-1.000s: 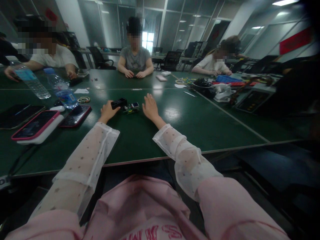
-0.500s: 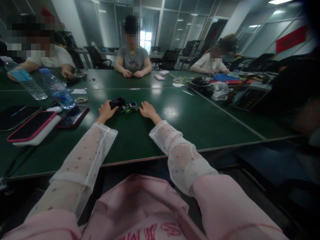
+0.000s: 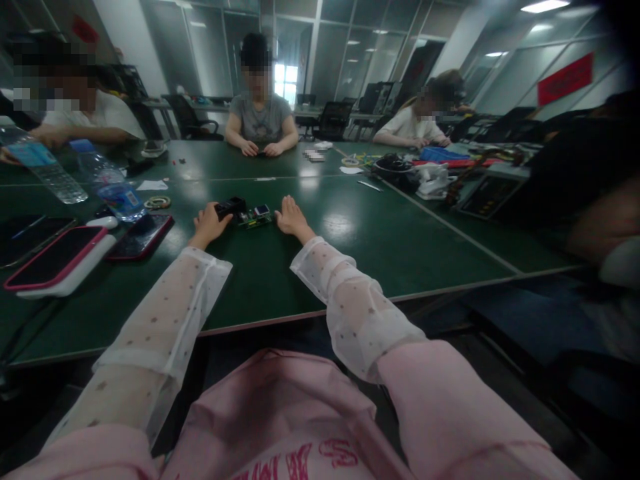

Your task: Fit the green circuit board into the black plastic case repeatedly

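On the green table, a small green circuit board [image 3: 257,218] with a little square screen lies between my two hands. My left hand [image 3: 209,223] is wrapped round a black object [image 3: 231,207] just left of the board; its far end is close to the board. To the right of the board, my right hand [image 3: 291,217] rests on the table with its fingers stretched out and holds nothing. Whether its thumb touches the board edge, I cannot tell.
Left of my hands are a dark red-edged phone [image 3: 141,237], a pink-framed phone [image 3: 57,257], two water bottles [image 3: 113,187] and a tape roll [image 3: 157,202]. Cables [image 3: 395,167] and a metal box [image 3: 490,192] stand at right. People sit across the table.
The fingers of my right hand have straightened and point more forward. My left hand stays round the black object. The whole view has shifted slightly.
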The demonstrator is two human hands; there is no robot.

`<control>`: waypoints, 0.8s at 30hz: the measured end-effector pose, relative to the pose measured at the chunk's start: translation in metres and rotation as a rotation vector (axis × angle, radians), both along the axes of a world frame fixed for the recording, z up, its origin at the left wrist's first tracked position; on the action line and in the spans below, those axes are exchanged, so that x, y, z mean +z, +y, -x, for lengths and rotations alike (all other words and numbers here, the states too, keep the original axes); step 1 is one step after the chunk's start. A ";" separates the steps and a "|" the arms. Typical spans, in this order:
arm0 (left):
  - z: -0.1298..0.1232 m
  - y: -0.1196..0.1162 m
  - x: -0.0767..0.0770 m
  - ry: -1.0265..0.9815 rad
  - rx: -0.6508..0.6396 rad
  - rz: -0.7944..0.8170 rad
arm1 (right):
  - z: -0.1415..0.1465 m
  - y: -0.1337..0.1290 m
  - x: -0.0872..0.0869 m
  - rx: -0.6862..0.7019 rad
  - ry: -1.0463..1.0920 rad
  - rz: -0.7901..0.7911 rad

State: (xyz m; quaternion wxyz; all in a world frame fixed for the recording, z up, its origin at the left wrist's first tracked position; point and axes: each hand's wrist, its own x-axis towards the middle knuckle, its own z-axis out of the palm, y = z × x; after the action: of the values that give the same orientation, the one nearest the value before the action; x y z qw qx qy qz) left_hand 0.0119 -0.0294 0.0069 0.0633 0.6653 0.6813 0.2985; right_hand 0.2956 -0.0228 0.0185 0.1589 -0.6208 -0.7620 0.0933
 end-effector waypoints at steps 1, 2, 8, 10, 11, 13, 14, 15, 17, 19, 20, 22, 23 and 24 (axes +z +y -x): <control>0.000 -0.001 0.000 -0.003 0.001 0.004 | 0.001 0.001 0.000 -0.010 -0.002 -0.018; -0.001 -0.001 0.001 -0.004 0.001 0.007 | 0.002 0.001 0.000 -0.017 -0.006 -0.036; -0.004 -0.004 0.002 0.011 0.006 0.005 | 0.003 0.002 -0.001 -0.037 0.001 -0.092; -0.004 -0.003 0.002 0.015 0.014 0.014 | 0.003 0.002 -0.001 -0.031 -0.001 -0.074; -0.004 -0.001 0.001 0.017 0.016 0.017 | 0.003 0.003 -0.001 -0.028 -0.001 -0.068; -0.003 0.003 0.001 0.019 0.016 0.018 | 0.003 0.005 -0.002 -0.025 0.011 -0.072; -0.003 0.005 0.000 0.017 0.014 0.016 | 0.003 0.006 -0.002 -0.023 0.021 -0.080; -0.003 0.008 0.000 0.015 0.014 0.012 | 0.003 0.008 -0.003 -0.020 0.033 -0.090; -0.003 0.013 0.000 0.011 0.015 0.002 | 0.002 0.011 -0.003 -0.009 0.054 -0.106; -0.002 0.018 -0.001 0.011 0.013 -0.001 | 0.000 0.010 0.001 0.015 0.086 -0.126; -0.002 0.020 -0.001 0.013 0.011 0.000 | -0.002 0.007 0.004 0.038 0.110 -0.144; -0.002 0.022 -0.001 0.019 0.004 0.002 | -0.006 -0.004 0.011 0.129 0.187 -0.217; -0.001 0.023 -0.001 0.024 -0.003 0.001 | -0.007 -0.011 0.015 0.189 0.217 -0.258; -0.001 0.023 0.000 0.029 -0.012 -0.007 | -0.009 -0.019 0.018 0.264 0.225 -0.280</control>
State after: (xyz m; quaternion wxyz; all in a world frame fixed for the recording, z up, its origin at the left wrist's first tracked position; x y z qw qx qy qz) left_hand 0.0127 -0.0061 0.0065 0.0527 0.6739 0.6773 0.2906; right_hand 0.3042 -0.0415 0.0368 0.3140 -0.4733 -0.8196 0.0750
